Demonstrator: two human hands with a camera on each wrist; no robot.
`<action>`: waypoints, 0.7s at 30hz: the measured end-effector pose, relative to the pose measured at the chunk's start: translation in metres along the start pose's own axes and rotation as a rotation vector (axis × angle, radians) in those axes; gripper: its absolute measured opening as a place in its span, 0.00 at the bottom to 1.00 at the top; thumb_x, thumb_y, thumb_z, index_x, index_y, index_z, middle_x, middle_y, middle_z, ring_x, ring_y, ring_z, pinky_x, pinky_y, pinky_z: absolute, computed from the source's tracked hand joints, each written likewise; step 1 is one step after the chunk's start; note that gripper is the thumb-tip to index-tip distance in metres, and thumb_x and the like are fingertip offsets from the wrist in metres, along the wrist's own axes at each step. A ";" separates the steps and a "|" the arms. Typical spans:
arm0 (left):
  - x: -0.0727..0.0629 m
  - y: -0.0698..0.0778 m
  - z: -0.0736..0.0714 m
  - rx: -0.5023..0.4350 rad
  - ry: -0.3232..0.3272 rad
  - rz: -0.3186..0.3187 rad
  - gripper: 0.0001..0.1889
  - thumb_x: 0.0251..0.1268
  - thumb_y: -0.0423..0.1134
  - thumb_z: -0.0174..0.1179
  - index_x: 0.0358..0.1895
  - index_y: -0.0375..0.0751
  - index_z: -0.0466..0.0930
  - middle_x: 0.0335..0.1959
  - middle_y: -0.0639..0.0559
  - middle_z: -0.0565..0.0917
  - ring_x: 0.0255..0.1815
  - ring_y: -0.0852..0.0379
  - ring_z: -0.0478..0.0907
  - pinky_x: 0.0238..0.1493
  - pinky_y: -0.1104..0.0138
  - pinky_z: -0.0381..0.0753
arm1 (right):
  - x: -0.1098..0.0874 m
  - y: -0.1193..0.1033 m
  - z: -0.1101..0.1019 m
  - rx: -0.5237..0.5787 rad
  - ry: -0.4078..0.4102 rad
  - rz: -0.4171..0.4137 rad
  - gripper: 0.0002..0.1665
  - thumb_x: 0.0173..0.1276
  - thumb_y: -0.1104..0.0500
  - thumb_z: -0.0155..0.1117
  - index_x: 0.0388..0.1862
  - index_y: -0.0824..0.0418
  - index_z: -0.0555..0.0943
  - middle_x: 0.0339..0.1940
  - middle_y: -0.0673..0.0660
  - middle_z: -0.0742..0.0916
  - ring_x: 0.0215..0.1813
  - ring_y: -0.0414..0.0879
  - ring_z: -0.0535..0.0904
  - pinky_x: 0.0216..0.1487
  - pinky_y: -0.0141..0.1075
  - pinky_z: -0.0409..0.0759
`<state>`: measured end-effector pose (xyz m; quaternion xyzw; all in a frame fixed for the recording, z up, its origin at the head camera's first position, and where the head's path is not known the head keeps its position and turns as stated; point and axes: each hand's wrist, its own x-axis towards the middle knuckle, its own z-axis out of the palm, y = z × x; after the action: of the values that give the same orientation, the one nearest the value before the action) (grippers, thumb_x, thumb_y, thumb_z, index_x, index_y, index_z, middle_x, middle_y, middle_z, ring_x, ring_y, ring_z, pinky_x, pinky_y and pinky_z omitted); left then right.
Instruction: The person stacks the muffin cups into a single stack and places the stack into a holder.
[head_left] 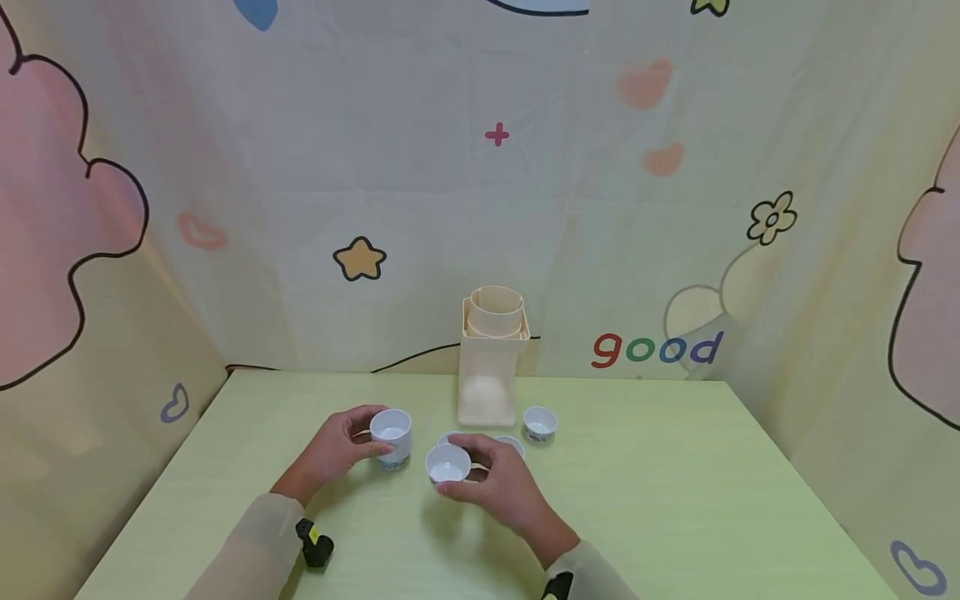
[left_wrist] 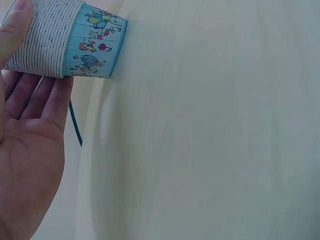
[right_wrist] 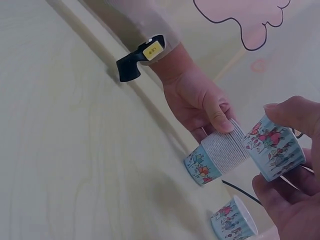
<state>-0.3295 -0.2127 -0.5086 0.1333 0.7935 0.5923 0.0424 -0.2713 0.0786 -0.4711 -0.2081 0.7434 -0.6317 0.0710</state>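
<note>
My left hand (head_left: 347, 443) grips a stack of nested paper cups (head_left: 393, 448) round its side. In the left wrist view the cup stack (left_wrist: 42, 40) shows many white rims and a light blue lowest cup with painted birds and flowers. My right hand (head_left: 506, 483) pinches a single paper cup (head_left: 447, 463) between thumb and fingers, mouth up, just right of the stack. The right wrist view shows this paper cup (right_wrist: 275, 147) close beside the stack, with the same floral print. Behind the right hand stand two more cups, partly hidden; one cup (right_wrist: 234, 220) shows below the held ones.
A cream-coloured holder (head_left: 487, 383) with a round tube (head_left: 496, 312) on top stands at the table's back edge. One more paper cup (head_left: 540, 423) stands right of it. The pale table (head_left: 675, 500) meets a printed cloth backdrop (head_left: 420, 167).
</note>
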 end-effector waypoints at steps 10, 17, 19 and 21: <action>-0.001 0.000 0.000 0.004 0.017 -0.029 0.35 0.57 0.39 0.77 0.69 0.38 0.75 0.66 0.40 0.80 0.66 0.41 0.79 0.61 0.63 0.85 | 0.017 -0.004 0.004 -0.006 0.046 -0.019 0.35 0.56 0.64 0.81 0.63 0.66 0.80 0.58 0.65 0.86 0.55 0.48 0.84 0.56 0.33 0.87; -0.001 0.000 0.001 0.005 0.009 -0.022 0.36 0.58 0.40 0.76 0.69 0.37 0.74 0.66 0.39 0.80 0.67 0.40 0.79 0.61 0.63 0.85 | 0.029 -0.003 0.006 0.021 0.066 -0.049 0.35 0.57 0.64 0.81 0.63 0.66 0.80 0.59 0.65 0.86 0.56 0.48 0.85 0.57 0.33 0.86; -0.001 0.000 0.001 0.000 0.010 -0.022 0.35 0.58 0.40 0.76 0.69 0.37 0.74 0.66 0.39 0.80 0.67 0.40 0.79 0.61 0.64 0.85 | 0.033 -0.002 0.007 0.024 0.070 -0.050 0.35 0.57 0.63 0.81 0.64 0.66 0.80 0.59 0.64 0.86 0.56 0.48 0.85 0.57 0.32 0.86; 0.000 0.000 0.001 0.000 0.005 -0.022 0.35 0.58 0.40 0.76 0.69 0.37 0.74 0.66 0.39 0.80 0.67 0.40 0.79 0.61 0.64 0.85 | 0.037 -0.001 0.008 0.030 0.074 -0.046 0.35 0.58 0.62 0.81 0.65 0.65 0.80 0.60 0.63 0.86 0.57 0.49 0.85 0.58 0.33 0.86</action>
<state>-0.3288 -0.2113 -0.5087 0.1231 0.7949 0.5922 0.0472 -0.3013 0.0565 -0.4661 -0.2005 0.7311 -0.6514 0.0319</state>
